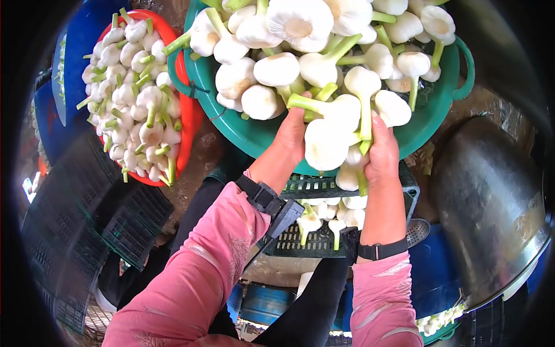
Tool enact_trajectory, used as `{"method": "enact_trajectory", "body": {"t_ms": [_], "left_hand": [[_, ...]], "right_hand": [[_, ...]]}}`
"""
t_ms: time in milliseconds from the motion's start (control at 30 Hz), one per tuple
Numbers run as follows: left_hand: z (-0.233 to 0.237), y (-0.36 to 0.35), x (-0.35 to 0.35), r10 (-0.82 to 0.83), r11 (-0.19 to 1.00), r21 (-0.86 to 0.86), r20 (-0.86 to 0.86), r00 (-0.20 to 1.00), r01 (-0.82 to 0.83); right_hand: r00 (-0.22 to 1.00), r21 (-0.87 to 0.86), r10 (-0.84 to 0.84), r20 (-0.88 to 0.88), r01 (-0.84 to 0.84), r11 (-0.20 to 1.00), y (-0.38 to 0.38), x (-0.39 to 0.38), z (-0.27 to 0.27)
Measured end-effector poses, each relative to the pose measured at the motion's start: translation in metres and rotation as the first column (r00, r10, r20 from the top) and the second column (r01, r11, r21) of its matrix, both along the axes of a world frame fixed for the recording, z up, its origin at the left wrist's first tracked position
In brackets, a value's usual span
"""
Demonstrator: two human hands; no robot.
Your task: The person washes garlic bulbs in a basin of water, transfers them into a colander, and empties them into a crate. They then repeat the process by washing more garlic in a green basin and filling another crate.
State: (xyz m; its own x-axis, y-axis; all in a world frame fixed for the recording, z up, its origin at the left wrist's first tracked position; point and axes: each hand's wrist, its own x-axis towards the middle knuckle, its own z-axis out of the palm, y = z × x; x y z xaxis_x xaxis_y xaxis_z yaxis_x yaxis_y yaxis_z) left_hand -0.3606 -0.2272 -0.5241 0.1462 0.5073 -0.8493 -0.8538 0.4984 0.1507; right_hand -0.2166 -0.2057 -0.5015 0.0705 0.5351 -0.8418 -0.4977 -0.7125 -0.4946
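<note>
Outdoor dirt floor crowded with tubs: left hand (292, 139) and right hand (381, 151) both close around smooth, round white garlic bulbs (325, 144) at the near rim of the heaped green plastic basin (254, 137), above a slatted crate (300, 243); judged risk: slick bulbs slip, or the loose pile rolls over the rim.
</note>
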Motion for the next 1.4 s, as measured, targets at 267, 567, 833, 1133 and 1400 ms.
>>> {"method": "enact_trajectory", "body": {"t_ms": [267,567,833,1133,1400], "left_hand": [[0.042,0.013,-0.001,-0.053,0.936,0.343,-0.091,0.994,0.081],[0.115,-0.029,-0.013,-0.106,0.979,0.162,-0.098,0.99,0.121],[0.168,-0.149,0.034,-0.566,0.824,-0.271,-0.361,0.741,0.498],[0.107,-0.004,-0.029,-0.376,0.904,-0.177,-0.764,0.524,0.389],[-0.025,0.04,-0.023,-0.497,0.848,-0.268,-0.097,0.862,0.458]], "right_hand": [[0.995,0.184,0.018,0.099,-0.036,0.982,0.0,0.0,0.039],[0.954,0.447,0.001,0.301,-0.142,0.883,-0.048,-0.001,0.124],[0.981,-0.128,0.016,0.192,0.009,0.992,-0.187,0.036,0.139],[0.466,0.215,0.074,0.881,-0.535,0.817,-0.014,0.067,0.053],[-0.109,-0.371,0.546,0.83,-0.84,0.396,0.139,0.07,-0.09]]}}
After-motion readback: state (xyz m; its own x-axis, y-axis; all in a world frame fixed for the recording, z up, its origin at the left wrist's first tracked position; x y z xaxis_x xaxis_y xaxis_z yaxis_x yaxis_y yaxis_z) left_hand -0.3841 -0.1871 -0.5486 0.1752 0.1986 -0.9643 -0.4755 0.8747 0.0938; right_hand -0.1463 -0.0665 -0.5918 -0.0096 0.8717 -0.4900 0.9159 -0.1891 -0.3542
